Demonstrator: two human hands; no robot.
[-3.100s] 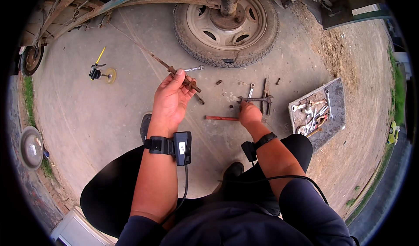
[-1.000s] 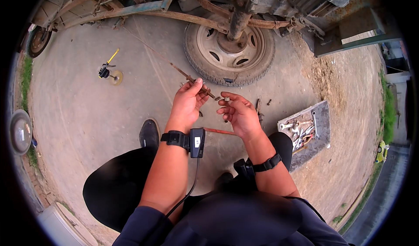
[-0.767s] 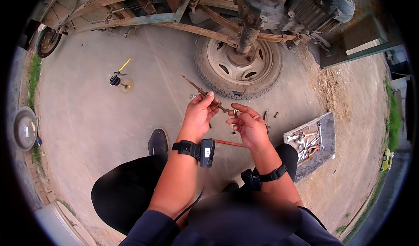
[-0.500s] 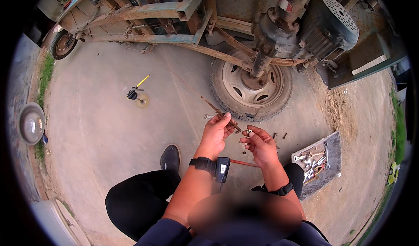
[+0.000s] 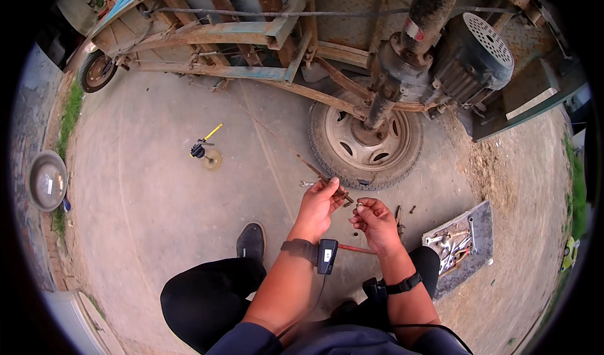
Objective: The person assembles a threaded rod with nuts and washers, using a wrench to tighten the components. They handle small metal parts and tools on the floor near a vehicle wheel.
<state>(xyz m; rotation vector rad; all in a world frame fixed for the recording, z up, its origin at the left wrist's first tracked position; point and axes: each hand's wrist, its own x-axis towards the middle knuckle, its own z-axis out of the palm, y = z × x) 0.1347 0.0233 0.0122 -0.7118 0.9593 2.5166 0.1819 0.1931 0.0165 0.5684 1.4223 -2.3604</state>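
Note:
My left hand is closed around a thin rusty rod, close to its thicker bolt-like end, which sticks out past the thumb. From there the rod runs up and left toward the metal frame. Just right of that end, my right hand pinches a small pale metal piece, perhaps a nut or washer; the fingertips partly cover it. A narrow gap appears between the piece and the rod's end. Beyond both hands lies the wheel with its dusty tyre. An open-ended wrench rests on the ground beside my left hand.
A tray of wrenches and other tools sits right of my knee. Overhead are a rusty frame and a grey motor. An oil can with a yellow spout stands left; a metal basin lies farther left.
The whole view has shifted, so the scene sits slightly lower. My right hand has brought the small metal piece closer to the rod's end. My left hand keeps its hold on the rod.

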